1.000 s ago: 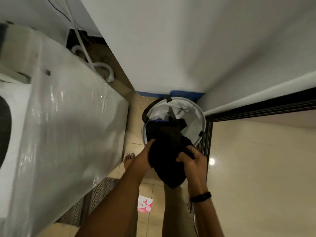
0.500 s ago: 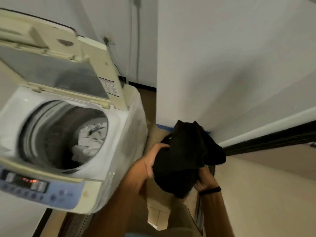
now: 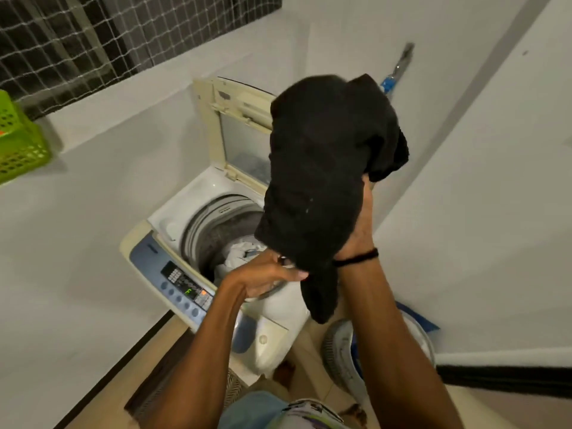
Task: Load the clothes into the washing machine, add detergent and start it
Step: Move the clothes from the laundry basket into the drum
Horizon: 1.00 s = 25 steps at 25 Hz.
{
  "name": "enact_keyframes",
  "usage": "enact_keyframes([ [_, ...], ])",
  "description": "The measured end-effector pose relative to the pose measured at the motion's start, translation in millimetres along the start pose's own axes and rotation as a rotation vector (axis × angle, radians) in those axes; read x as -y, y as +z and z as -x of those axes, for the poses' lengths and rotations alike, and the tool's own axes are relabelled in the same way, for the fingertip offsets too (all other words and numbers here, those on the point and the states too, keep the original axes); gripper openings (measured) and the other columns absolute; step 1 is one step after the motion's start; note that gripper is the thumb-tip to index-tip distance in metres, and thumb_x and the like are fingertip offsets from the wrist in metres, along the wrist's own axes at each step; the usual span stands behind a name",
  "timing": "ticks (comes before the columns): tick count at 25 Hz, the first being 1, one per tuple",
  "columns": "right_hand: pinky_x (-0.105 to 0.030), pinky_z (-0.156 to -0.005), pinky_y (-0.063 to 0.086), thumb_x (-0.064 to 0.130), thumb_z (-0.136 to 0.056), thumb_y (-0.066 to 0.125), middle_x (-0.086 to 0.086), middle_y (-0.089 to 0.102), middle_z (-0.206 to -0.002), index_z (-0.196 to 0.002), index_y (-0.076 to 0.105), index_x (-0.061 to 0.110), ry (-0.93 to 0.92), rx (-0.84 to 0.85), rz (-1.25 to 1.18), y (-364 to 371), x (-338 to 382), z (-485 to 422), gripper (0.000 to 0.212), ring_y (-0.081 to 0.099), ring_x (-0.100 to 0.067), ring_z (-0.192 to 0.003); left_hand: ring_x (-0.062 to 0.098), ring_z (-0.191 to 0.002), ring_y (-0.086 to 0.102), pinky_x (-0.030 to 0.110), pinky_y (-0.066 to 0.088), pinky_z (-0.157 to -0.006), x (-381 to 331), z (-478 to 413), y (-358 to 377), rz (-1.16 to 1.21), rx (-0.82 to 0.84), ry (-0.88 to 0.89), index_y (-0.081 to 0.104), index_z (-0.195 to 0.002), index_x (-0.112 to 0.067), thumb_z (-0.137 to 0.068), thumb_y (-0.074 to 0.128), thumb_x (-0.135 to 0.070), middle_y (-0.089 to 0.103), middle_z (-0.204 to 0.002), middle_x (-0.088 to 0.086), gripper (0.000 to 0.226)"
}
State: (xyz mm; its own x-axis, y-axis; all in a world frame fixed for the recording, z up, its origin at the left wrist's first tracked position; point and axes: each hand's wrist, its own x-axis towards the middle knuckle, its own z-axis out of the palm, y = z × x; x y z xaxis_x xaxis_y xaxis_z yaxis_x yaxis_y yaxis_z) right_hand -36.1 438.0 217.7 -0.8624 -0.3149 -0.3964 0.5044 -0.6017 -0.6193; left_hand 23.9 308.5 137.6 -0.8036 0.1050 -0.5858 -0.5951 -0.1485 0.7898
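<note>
A bundle of black clothes point(image 3: 325, 168) is held up over the right side of the open top-loading washing machine point(image 3: 173, 218). My right hand point(image 3: 360, 224), with a black band at the wrist, grips the bundle from underneath on its right. My left hand point(image 3: 266, 272) holds the bundle's lower edge, just above the drum's front rim. White laundry point(image 3: 240, 253) lies inside the drum. The machine's lid point(image 3: 229, 131) stands raised at the back. Its blue control panel point(image 3: 178, 281) shows lit indicators.
A white laundry basket point(image 3: 343, 354) stands on the floor at the lower right, beside the machine. A green plastic crate point(image 3: 18, 140) sits on the ledge at far left. White walls close in on the right. A netted window point(image 3: 102, 29) runs along the top.
Both hands lifted the black bundle out of the basket and carried it up and left over the machine's opening. My view swung from the basket to the machine.
</note>
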Motion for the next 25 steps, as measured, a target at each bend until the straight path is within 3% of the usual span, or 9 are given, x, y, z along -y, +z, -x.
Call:
enact_keyframes([
  [4, -0.036, -0.093, 0.054, 0.045, -0.095, 0.046, -0.008, 0.068, -0.116, -0.115, 0.065, 0.013, -0.062, 0.195, -0.051, 51.4, -0.9, -38.9, 0.043, 0.065, -0.025, -0.107, 0.017, -0.09, 0.07, 0.047, 0.056, -0.088, -15.5, -12.3, -71.8, 0.177, -0.288, 0.249, 0.06, -0.115, -0.018, -0.098, 0.053, -0.003, 0.068, -0.113, 0.009, 0.024],
  [9, -0.044, -0.096, 0.054, 0.03, -0.095, 0.057, -0.017, 0.067, -0.117, -0.114, 0.067, 0.004, 0.038, 0.202, 0.083, 43.7, -34.3, -83.1, 0.034, 0.066, -0.031, -0.109, 0.026, -0.099, 0.07, 0.045, 0.059, -0.085, -29.3, -11.8, -145.3, 0.756, -0.166, 0.413, 0.057, -0.119, -0.013, -0.1, 0.039, -0.017, 0.069, -0.113, 0.012, 0.026],
  [12, -0.048, -0.087, 0.058, 0.025, -0.08, 0.073, -0.016, 0.072, -0.107, -0.114, 0.066, 0.001, -0.006, -0.038, 0.353, 36.7, -70.6, -100.3, 0.042, 0.07, -0.032, -0.101, 0.024, -0.094, 0.065, 0.041, 0.057, -0.084, -18.8, -27.2, -156.7, 0.67, -0.235, 0.349, 0.059, -0.112, -0.017, -0.092, 0.043, -0.015, 0.066, -0.102, 0.007, 0.026],
  [15, -0.044, -0.09, 0.057, 0.032, -0.074, 0.079, -0.006, 0.073, -0.11, -0.12, 0.065, 0.019, 0.042, -0.109, 0.577, 23.5, -101.0, -114.5, 0.051, 0.071, -0.024, -0.099, 0.02, -0.088, 0.063, 0.033, 0.054, -0.078, -2.2, -49.6, -155.5, 0.601, -0.432, 0.216, 0.065, -0.112, -0.017, -0.089, 0.049, -0.019, 0.067, -0.1, 0.005, 0.028],
  [18, -0.051, -0.098, 0.051, 0.055, -0.059, 0.084, 0.003, 0.06, -0.133, -0.141, 0.043, 0.029, 0.176, -0.108, 0.844, -18.2, -127.8, -141.5, 0.095, 0.06, -0.024, -0.117, 0.025, -0.107, 0.06, 0.04, 0.048, -0.096, 26.6, -68.1, -155.8, 0.205, -0.631, -0.005, 0.058, -0.129, -0.021, -0.092, 0.053, -0.027, 0.065, -0.123, 0.005, 0.037],
  [20, -0.05, -0.093, 0.053, 0.053, -0.07, 0.079, 0.004, 0.051, -0.134, -0.145, 0.033, 0.022, 0.297, -0.142, 0.97, -46.7, -134.0, -142.7, 0.093, 0.055, -0.029, -0.121, 0.033, -0.125, 0.053, 0.046, 0.044, -0.106, 49.2, -79.5, -155.6, 0.073, -0.669, -0.14, 0.039, -0.146, -0.015, -0.09, 0.059, -0.035, 0.052, -0.143, 0.01, 0.063],
  [21, -0.044, -0.087, 0.055, 0.042, -0.082, 0.073, 0.001, 0.053, -0.123, -0.139, 0.043, 0.016, 0.335, -0.139, 0.973, -59.0, -134.1, -138.8, 0.069, 0.058, -0.029, -0.114, 0.035, -0.128, 0.05, 0.047, 0.043, -0.107, 59.2, -83.7, -154.4, 0.068, -0.685, -0.167, 0.034, -0.15, -0.013, -0.09, 0.061, -0.037, 0.048, -0.145, 0.012, 0.07],
  [23, -0.027, -0.062, 0.051, 0.019, -0.096, 0.053, -0.005, 0.058, -0.082, -0.091, 0.065, 0.013, 0.43, -0.125, 0.833, -82.5, -130.1, -135.6, 0.014, 0.059, -0.02, -0.071, 0.038, -0.123, 0.055, 0.047, 0.048, -0.101, 64.1, -87.5, -142.0, 0.06, -0.726, -0.127, 0.046, -0.141, -0.013, -0.088, 0.064, -0.038, 0.057, -0.132, 0.017, 0.06],
  [25, -0.024, -0.054, 0.043, 0.012, -0.098, 0.039, -0.005, 0.048, -0.065, -0.067, 0.054, 0.015, 0.452, -0.154, 0.726, -105.1, -125.1, -132.9, 0.035, 0.046, -0.017, -0.055, 0.038, -0.107, 0.065, 0.041, 0.052, -0.086, 66.5, -95.5, -122.4, 0.005, -0.758, -0.061, 0.064, -0.102, -0.022, -0.078, 0.066, -0.041, 0.068, -0.104, 0.014, 0.031],
])
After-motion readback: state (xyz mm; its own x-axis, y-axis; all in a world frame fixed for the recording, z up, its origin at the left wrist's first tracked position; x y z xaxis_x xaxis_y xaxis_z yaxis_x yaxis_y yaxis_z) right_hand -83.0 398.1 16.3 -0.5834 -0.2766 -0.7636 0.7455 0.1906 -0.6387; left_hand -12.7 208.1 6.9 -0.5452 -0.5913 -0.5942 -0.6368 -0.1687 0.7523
